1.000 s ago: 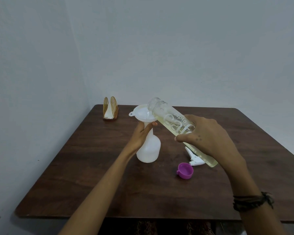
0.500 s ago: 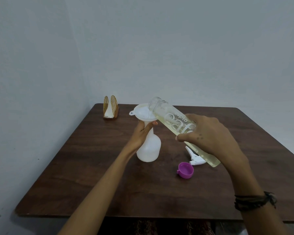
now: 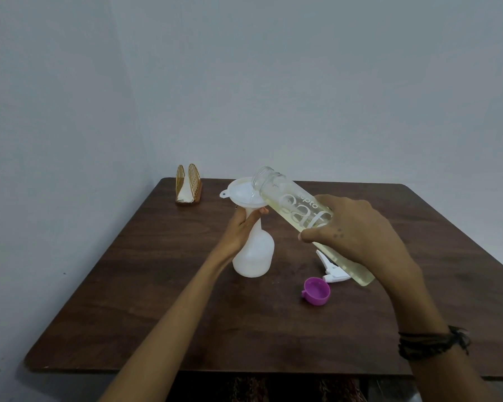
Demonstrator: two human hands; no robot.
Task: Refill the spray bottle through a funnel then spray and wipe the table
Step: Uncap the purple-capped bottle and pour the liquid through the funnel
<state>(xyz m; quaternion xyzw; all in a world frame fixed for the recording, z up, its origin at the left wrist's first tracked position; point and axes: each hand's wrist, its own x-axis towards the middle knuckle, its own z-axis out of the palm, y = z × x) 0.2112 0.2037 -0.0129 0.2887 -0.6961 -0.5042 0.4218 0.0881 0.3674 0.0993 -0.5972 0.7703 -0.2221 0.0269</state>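
A white spray bottle body [image 3: 254,258] stands mid-table with a white funnel [image 3: 243,194] set in its neck. My left hand [image 3: 241,230] grips the neck just under the funnel. My right hand [image 3: 357,236] holds a clear bottle [image 3: 291,204] with white lettering and pale yellow liquid, tilted with its open mouth over the funnel's bowl. The white spray trigger head [image 3: 330,269] lies on the table behind the bottle's base, partly hidden. A purple cap [image 3: 317,291] lies upturned beside it.
The dark wooden table [image 3: 186,329] sits in a corner of pale walls. A gold wire napkin holder [image 3: 188,184] with white napkins stands at the far left. A dark bracelet is on my right wrist.
The clear bottle's mouth has dipped slightly further over the funnel; both hands stay almost where they were.
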